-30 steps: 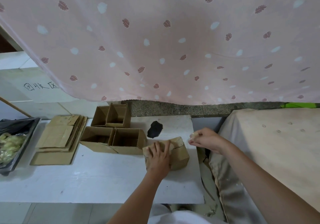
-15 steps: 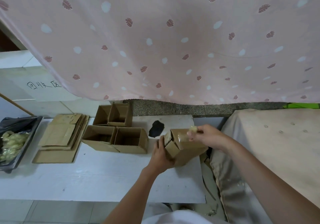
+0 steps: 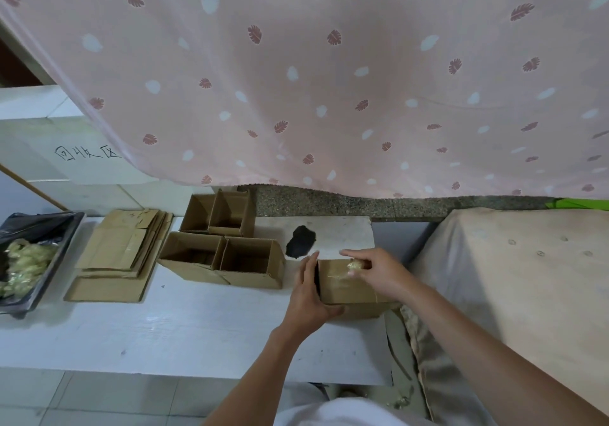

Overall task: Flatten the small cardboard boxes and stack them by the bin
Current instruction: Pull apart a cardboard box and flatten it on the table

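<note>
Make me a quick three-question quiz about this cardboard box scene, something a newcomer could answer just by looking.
1. True or false: the left hand holds the left side of the taped box.
2. How many open-topped boxes stand between the flattened cardboard stack and the taped box? A) two B) four C) six
3. Fill in: the right hand pinches a wad of ____ above the box's top.

Key
1. True.
2. B, four, in two pairs.
3. Peeled tape, it appears; the black bin at the left holds similar yellowish scraps.
</note>
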Demonstrator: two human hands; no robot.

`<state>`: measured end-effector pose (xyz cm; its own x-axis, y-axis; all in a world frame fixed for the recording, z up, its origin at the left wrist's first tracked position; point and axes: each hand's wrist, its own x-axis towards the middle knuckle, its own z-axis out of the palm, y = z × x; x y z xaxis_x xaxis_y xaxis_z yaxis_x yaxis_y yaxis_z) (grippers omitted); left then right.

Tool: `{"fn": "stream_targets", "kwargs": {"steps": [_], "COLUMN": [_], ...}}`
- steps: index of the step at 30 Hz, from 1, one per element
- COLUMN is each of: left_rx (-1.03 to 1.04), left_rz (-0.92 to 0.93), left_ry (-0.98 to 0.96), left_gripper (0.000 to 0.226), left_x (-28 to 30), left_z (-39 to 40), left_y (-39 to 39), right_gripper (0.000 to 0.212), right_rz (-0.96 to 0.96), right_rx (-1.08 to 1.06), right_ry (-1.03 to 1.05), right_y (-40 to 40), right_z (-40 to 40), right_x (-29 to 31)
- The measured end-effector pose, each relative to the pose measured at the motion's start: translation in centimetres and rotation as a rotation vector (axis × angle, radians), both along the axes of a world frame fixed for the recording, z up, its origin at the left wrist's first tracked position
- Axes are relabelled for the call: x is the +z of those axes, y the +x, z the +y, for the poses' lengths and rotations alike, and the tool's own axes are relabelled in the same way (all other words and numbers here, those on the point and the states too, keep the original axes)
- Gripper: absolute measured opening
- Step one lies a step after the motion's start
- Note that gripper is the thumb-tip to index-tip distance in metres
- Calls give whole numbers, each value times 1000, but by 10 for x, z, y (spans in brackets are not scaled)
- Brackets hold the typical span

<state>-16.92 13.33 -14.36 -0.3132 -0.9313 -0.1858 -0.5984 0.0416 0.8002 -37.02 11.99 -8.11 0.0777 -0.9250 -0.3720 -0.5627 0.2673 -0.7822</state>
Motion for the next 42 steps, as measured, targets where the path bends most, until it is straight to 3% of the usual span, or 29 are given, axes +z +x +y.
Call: {"fn": "stream_targets", "kwargs": {"steps": [3, 7, 10, 14, 17, 24, 28, 31, 33, 38, 42], "left_rx": [-67, -56, -80, -111, -60, 18, 32, 45, 60, 120, 122], "left_rz": [-68, -67, -96, -140, -99, -17, -11, -24, -44, -78, -90], "left_ry": [-19, 30, -15, -47, -19, 47, 74, 71, 67, 60, 54], "left_gripper": [121, 119, 122, 124, 123, 126, 125, 125, 125, 122, 120], "left_x": [-6, -12, -14, -14, -16, -14, -12, -11, -10, -8, -8], "left_z": [0, -1, -6, -11, -12, -8, -10, -12, -15, -22, -23], "left_y": [-7, -9, -14, -24, -24, -21, -20, -18, -14, -2, -2], "right_gripper": [28, 35, 29, 45, 37, 17, 32, 14, 12, 25, 33], "right_rz": [101, 243, 260, 250, 204, 128, 140, 254, 232, 231, 302], "right_rx": [11, 28, 61, 132, 168, 61, 101, 134, 87, -28, 55], "right_ry": [-32, 23, 38, 101, 136, 49, -41, -160, -231, -173, -64], "right_y": [3, 6, 3, 4, 3, 5, 14, 18, 18, 8, 0], "right_z": [-3, -6, -7, -7, -6, -9, -7, -7, -8, -8, -8], "right_x": [-6, -6, -5, -5, -6, -11, -10, -7, -4, 7, 14]}}
